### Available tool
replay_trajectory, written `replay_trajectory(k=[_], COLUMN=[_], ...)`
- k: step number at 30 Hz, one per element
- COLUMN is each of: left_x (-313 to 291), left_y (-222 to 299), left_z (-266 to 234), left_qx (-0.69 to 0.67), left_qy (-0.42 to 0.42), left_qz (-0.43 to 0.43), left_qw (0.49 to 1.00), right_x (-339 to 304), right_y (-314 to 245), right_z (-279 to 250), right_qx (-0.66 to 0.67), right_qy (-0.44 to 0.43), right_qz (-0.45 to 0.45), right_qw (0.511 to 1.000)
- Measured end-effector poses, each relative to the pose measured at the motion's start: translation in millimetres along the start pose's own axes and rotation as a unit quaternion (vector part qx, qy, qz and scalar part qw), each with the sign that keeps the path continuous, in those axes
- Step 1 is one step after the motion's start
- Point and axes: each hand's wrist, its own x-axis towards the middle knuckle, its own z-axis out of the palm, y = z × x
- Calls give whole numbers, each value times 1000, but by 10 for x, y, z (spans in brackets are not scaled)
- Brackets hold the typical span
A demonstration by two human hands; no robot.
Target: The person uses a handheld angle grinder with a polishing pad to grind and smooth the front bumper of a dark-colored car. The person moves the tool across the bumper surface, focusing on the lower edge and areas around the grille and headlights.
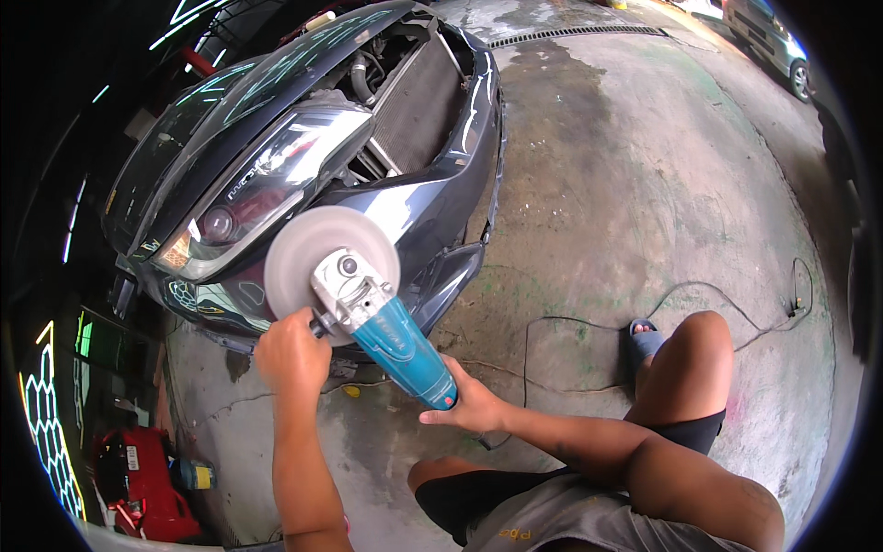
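Observation:
Both hands are on a teal and silver rotary polisher [400,350] with a round pale pad [303,244]. My left hand [292,354] is closed round its dark side handle, left of the silver gear head. Toward the tool's rear end, my right hand [474,402] wraps the teal body. Beyond the pad is the dark car's front bumper [391,207], just below the headlight [244,202]. The pad covers part of the bumper, and I cannot tell whether the two touch. The pad's surface looks evenly smeared, without clear texture.
A black power cord [575,320] trails over the stained concrete floor [635,193] to the right, passing my sandalled foot [646,340]. The car's grille opening bares a radiator [418,106]. A red object [152,483] is at lower left; another vehicle [768,41] stands far right.

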Motion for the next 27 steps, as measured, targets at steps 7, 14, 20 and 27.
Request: replay_trajectory(k=[7,14,20,27], left_x=[-140,-120,-740,-1066], left_y=[167,672,784,1086], left_z=[26,203,438,1620], left_qx=[-9,58,-193,-498], left_qy=[-15,-3,219,-193], left_qz=[2,150,369,-18], left_qw=[1000,987,882,845], right_x=[557,819,879,1128], right_y=[-235,-100,20,223], right_z=[-51,-138,-487,-1120], right_qx=[-39,103,402,473], right_qy=[43,189,160,152], right_qz=[-96,-155,-90,-56], right_qw=[994,964,897,866])
